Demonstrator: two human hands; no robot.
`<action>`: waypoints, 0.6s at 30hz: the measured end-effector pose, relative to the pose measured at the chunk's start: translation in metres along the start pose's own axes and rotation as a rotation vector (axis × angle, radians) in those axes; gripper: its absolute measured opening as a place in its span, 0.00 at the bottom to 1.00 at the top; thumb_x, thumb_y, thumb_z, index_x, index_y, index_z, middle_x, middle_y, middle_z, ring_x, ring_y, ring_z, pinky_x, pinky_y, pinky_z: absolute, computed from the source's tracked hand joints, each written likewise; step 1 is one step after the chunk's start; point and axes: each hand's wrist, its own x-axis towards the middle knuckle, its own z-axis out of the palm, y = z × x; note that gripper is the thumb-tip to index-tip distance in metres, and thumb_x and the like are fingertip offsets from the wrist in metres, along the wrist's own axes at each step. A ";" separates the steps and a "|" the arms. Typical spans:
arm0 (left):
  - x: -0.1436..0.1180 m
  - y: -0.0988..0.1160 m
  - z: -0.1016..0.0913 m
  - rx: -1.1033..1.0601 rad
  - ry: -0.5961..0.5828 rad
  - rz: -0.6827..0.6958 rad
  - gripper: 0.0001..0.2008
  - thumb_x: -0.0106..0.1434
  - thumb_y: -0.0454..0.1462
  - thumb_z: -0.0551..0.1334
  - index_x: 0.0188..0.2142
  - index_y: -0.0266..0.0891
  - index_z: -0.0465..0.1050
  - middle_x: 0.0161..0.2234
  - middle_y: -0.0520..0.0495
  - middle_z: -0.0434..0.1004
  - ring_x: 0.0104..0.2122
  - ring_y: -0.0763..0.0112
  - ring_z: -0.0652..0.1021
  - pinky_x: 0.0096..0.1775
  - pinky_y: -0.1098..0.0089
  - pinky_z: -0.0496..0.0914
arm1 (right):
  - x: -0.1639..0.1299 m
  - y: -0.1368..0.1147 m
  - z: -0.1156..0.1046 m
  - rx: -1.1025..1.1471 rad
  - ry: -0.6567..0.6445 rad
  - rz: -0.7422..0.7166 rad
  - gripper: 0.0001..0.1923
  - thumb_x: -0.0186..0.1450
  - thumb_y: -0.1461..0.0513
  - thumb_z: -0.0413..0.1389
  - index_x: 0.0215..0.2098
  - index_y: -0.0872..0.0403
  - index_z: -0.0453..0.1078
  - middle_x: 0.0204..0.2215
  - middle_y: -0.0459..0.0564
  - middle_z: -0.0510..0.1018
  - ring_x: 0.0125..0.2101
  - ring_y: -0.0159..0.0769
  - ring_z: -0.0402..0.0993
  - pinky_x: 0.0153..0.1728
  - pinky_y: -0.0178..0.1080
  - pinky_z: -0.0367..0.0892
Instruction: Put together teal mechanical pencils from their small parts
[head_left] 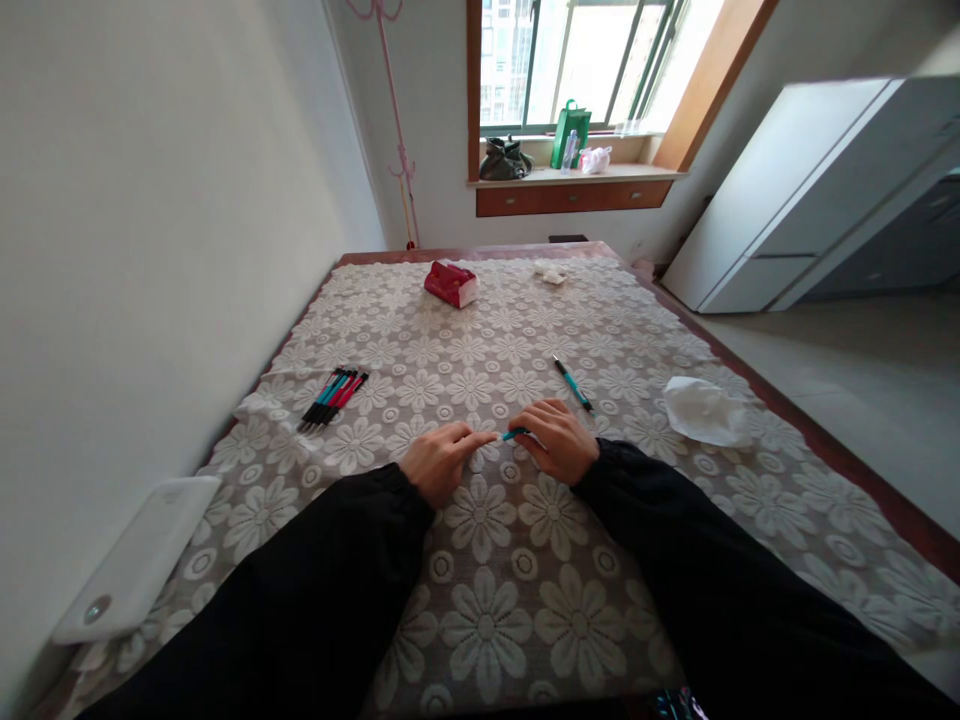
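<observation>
lace-patterned cloth with big cream flowers covers the table (525,330) in front of you, its red-brown edge showing along the right side. a plain pale wall runs close on your 9 o'clock side, a window (577,60) with a cluttered sill sits at 12 o'clock, and a white cabinet (810,190) stands toward 2 o'clock on a grey floor.

your right hand (561,440) is closed around a teal pen (514,434), of which only a short tip shows, poking out toward 9 o'clock. its long axis runs roughly 3 to 9 o'clock across the cloth, just above the surface near the middle of the table. your left hand (441,460) sits just beside it, fingers curled, with the forefinger stretched toward that tip; you cannot tell whether it touches.

a second teal pen (573,384) lies loose at about 1 o'clock from your hands, pointing toward 11 o'clock. a bundle of pens (334,397) lies at 10 o'clock, a crumpled white tissue (705,412) at 3 o'clock, a red tissue pack (451,283) far off at 12 o'clock, and a white tablet-like slab (139,560) at 8 o'clock.
</observation>
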 end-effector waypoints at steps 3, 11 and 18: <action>0.000 0.000 -0.001 0.002 0.010 0.007 0.26 0.64 0.23 0.53 0.57 0.47 0.69 0.41 0.49 0.76 0.38 0.68 0.76 0.42 0.68 0.74 | 0.000 -0.001 0.002 0.014 -0.026 -0.014 0.05 0.70 0.61 0.52 0.42 0.52 0.70 0.36 0.50 0.79 0.39 0.39 0.72 0.44 0.42 0.61; 0.002 0.003 -0.003 -0.112 0.074 0.003 0.17 0.69 0.29 0.54 0.55 0.41 0.68 0.42 0.47 0.78 0.42 0.67 0.79 0.45 0.67 0.74 | 0.001 -0.006 0.002 0.238 -0.067 0.033 0.06 0.70 0.63 0.50 0.43 0.52 0.68 0.38 0.51 0.79 0.39 0.38 0.74 0.42 0.40 0.67; 0.002 0.002 0.001 -0.187 0.166 -0.027 0.09 0.71 0.32 0.55 0.48 0.41 0.70 0.41 0.47 0.79 0.42 0.67 0.79 0.44 0.67 0.74 | 0.002 -0.005 0.002 0.478 0.002 0.243 0.06 0.67 0.63 0.52 0.41 0.53 0.69 0.34 0.50 0.79 0.34 0.36 0.74 0.37 0.40 0.67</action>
